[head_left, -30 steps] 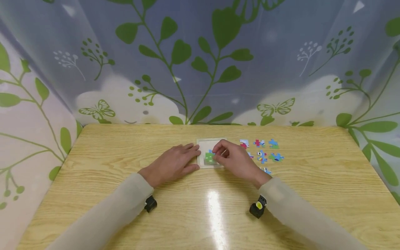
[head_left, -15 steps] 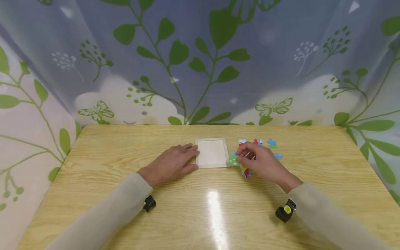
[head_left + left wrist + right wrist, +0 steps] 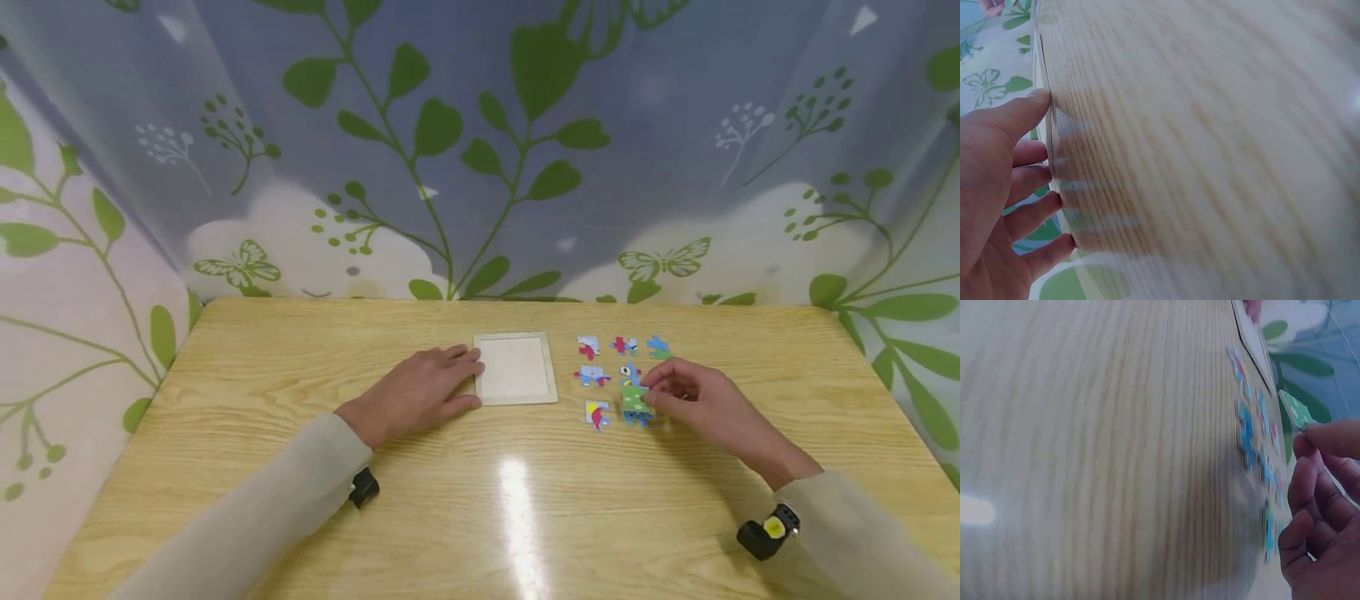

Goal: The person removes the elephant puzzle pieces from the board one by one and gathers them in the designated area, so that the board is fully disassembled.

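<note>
A green puzzle piece (image 3: 636, 399) with small pale flowers is pinched between the thumb and fingers of my right hand (image 3: 708, 408). It is held above the loose pieces and overlaps a blue puzzle piece (image 3: 638, 419) in the head view. The right wrist view shows the green piece (image 3: 1295, 411) raised and tilted at the fingertips. My left hand (image 3: 416, 387) lies flat on the table, fingertips at the left edge of a pale square puzzle tray (image 3: 517, 368). In the left wrist view, the spread fingers (image 3: 1034, 212) reach the tray's edge.
Several loose puzzle pieces lie in rough rows right of the tray, among them a red-and-yellow piece (image 3: 597, 413), a blue-and-red piece (image 3: 592, 376) and a blue-and-green piece (image 3: 658, 346). A leaf-patterned curtain (image 3: 480, 208) hangs behind the wooden table (image 3: 442, 517).
My right hand has carried the green puzzle piece rightward, from over the tray to over the loose pieces. My left hand has stayed at the tray's left edge.
</note>
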Motion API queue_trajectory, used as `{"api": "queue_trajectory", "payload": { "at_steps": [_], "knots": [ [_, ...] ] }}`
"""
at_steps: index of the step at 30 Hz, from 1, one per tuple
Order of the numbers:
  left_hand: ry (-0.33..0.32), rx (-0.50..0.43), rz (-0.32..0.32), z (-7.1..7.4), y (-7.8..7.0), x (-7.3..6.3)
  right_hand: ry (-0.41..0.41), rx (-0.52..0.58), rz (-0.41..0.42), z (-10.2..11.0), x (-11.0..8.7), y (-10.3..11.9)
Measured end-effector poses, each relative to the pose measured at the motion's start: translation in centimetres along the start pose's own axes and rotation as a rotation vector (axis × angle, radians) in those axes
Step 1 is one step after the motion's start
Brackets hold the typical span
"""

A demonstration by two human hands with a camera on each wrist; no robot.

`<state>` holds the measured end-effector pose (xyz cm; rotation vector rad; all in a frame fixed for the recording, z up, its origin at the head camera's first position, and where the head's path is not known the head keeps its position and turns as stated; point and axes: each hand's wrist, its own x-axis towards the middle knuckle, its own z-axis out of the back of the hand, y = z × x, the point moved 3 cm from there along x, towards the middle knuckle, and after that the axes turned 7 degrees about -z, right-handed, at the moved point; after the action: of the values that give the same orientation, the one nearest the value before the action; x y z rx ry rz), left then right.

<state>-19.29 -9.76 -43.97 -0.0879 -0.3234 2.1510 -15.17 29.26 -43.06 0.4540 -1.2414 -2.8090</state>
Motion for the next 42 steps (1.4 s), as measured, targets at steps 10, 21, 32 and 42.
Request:
{"api": "queue_trajectory", "payload": {
  "at_steps": [10, 21, 32, 42],
  "knots": [
    [0.017, -0.003, 0.013, 0.0, 0.0, 0.2, -0.018, -0.011, -0.04, 1.9, -0.7, -3.1],
    [0.024, -0.006, 0.023, 0.0, 0.0, 0.1, 0.028, 0.0, -0.067, 2.2, -0.8, -4.6],
    [0.011, 0.012, 0.001, 0.0, -0.1, 0.1, -0.018, -0.113, -0.053, 2.1, -0.9, -4.5],
    [0.01, 0.012, 0.006, 0.0, 0.0, 0.1, -0.04, -0.209, -0.054, 1.9, -0.8, -4.3]
  ]
}}
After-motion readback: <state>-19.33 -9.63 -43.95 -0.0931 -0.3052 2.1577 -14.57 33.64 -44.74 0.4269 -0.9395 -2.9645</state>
